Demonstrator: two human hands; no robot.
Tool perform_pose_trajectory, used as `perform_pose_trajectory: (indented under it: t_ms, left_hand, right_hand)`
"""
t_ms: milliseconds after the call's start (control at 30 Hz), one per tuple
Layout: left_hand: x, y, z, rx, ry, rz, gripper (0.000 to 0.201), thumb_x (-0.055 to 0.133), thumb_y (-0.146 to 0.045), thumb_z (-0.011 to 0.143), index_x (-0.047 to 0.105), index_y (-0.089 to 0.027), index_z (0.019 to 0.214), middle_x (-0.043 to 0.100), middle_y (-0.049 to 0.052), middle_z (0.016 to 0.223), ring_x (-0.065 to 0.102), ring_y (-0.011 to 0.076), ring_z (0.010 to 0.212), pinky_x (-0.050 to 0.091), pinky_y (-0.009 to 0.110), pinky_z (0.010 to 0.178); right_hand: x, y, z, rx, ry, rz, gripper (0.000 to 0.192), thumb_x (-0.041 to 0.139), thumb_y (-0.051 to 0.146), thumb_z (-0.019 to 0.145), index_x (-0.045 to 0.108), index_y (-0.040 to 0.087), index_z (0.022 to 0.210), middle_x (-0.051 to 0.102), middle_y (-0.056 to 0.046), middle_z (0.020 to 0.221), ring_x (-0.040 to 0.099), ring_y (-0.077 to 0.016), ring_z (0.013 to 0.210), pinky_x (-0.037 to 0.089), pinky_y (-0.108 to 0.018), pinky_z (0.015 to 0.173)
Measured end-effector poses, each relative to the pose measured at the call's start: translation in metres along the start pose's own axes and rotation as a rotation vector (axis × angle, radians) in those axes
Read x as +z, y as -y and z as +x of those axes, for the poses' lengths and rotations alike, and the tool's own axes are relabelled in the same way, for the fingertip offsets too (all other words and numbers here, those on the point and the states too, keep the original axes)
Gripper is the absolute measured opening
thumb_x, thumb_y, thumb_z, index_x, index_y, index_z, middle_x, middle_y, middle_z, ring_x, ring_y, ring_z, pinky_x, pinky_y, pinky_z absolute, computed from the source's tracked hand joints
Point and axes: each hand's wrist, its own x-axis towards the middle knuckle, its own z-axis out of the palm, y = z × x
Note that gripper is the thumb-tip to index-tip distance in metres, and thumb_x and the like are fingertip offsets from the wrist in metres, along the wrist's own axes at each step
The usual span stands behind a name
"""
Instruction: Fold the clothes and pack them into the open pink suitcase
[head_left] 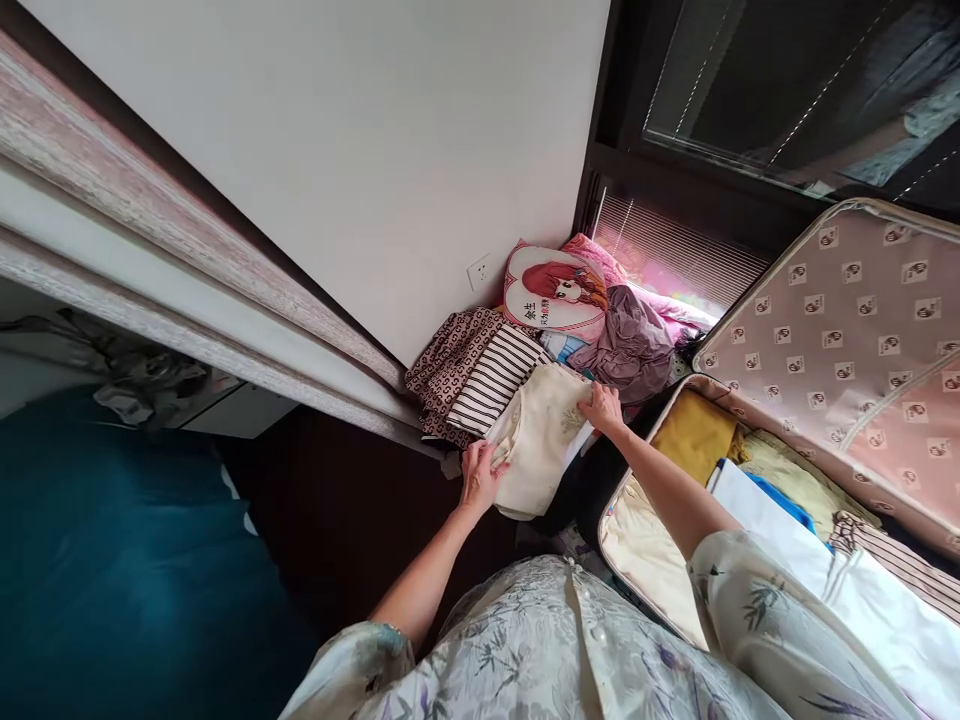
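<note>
Shirt [517, 640], hands [602, 408] w/ cloth [544, 445], cushion [559, 283], prob. "余生"

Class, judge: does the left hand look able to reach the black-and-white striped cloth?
Probably yes: the striped cloth lies close by, largely uncovered, though the left hand holds the cream garment.

Held garment [541, 445]: matt cloth.

In the open suitcase [823, 290]: mustard cloth [691, 432], olive cloth [795, 476], white cloth [892, 622], striped cloth [904, 568].
</note>
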Motion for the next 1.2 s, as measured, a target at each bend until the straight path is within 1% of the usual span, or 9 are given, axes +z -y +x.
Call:
perform_pose_trajectory:
  t_ms: [67,167,333,433,567,733,933,1033,1200]
  left_hand:
    - [-0.002,-0.003,-0.003,0.03,0.065,0.037,0.048,0.085,-0.02,0.076,0.065,-0.026,0.119,0.055,0.012,0.134,0.059,0.0326,0.12,0.051,0.056,0.103]
    - [-0.002,-0.008,-0.002,0.038,0.074,0.041,0.039,0.083,-0.014,0.075,0.066,-0.024,0.109,0.053,0.012,0.135,0.057,0.0308,0.12,0.05,0.053,0.104]
    - [0.006,-0.012,0.009,0.004,0.033,0.001,0.052,0.08,-0.008,0.073,0.061,-0.022,0.119,0.056,0.01,0.125,0.057,0.0286,0.113,0.051,0.05,0.102]
    - [0.008,-0.012,0.014,-0.003,0.058,0.024,0.054,0.08,-0.009,0.073,0.059,-0.02,0.122,0.058,0.012,0.125,0.057,0.03,0.11,0.051,0.049,0.099]
    - [0.009,-0.01,0.017,-0.035,0.089,0.083,0.056,0.081,-0.014,0.074,0.059,-0.019,0.125,0.058,0.015,0.126,0.058,0.0337,0.111,0.051,0.05,0.096]
    - [0.013,-0.005,0.019,-0.059,0.07,0.11,0.067,0.086,-0.022,0.07,0.056,-0.018,0.129,0.055,0.017,0.132,0.054,0.0375,0.118,0.049,0.053,0.097]
    - [0.015,0.006,0.031,-0.069,0.095,0.068,0.067,0.093,-0.027,0.056,0.062,-0.013,0.115,0.056,0.022,0.126,0.05,0.0465,0.119,0.049,0.056,0.091]
    - [0.014,0.006,0.032,-0.057,0.115,0.03,0.078,0.093,-0.026,0.057,0.057,-0.013,0.125,0.052,0.024,0.133,0.049,0.0483,0.122,0.048,0.056,0.092]
    - [0.012,0.001,0.027,-0.026,0.105,-0.007,0.085,0.088,-0.019,0.064,0.047,-0.012,0.138,0.049,0.025,0.141,0.045,0.0472,0.127,0.044,0.057,0.097]
  right_hand:
    - [-0.002,0.005,0.003,-0.055,0.008,-0.015,0.04,0.053,0.028,0.092,0.06,0.009,0.126,0.063,-0.021,0.121,0.049,-0.032,0.117,0.039,-0.044,0.101]
    - [-0.004,0.02,-0.007,-0.209,0.029,-0.025,0.031,0.049,0.019,0.091,0.063,0.01,0.118,0.06,-0.021,0.121,0.048,-0.0309,0.118,0.038,-0.044,0.104]
    - [0.01,0.054,-0.051,-0.556,0.166,0.006,0.031,0.055,0.009,0.086,0.063,0.02,0.114,0.057,-0.013,0.133,0.053,-0.0221,0.115,0.043,-0.034,0.103]
    - [0.025,0.065,-0.077,-0.66,0.236,0.082,0.031,0.054,0.005,0.083,0.06,0.02,0.109,0.058,-0.012,0.131,0.055,-0.0217,0.113,0.045,-0.036,0.102]
    - [0.032,0.068,-0.09,-0.627,0.255,0.234,0.024,0.055,0.006,0.078,0.053,0.021,0.098,0.064,-0.009,0.102,0.058,-0.0223,0.099,0.048,-0.035,0.089]
    - [0.016,0.073,-0.092,-0.501,0.234,0.447,0.02,0.055,0.016,0.079,0.046,0.023,0.096,0.049,0.005,0.07,0.045,-0.0137,0.064,0.039,-0.026,0.063]
    - [-0.013,0.086,-0.107,-0.463,0.234,0.797,0.017,0.053,0.025,0.076,0.042,0.023,0.089,0.046,0.005,0.072,0.04,-0.0108,0.065,0.036,-0.024,0.06]
    - [-0.019,0.086,-0.116,-0.422,0.268,0.981,0.02,0.057,0.028,0.072,0.043,0.023,0.086,0.042,0.006,0.07,0.036,-0.0102,0.064,0.033,-0.024,0.06]
    - [-0.023,0.079,-0.123,-0.38,0.253,1.089,0.025,0.061,0.033,0.071,0.044,0.023,0.085,0.041,0.006,0.07,0.034,-0.0102,0.065,0.031,-0.024,0.06]
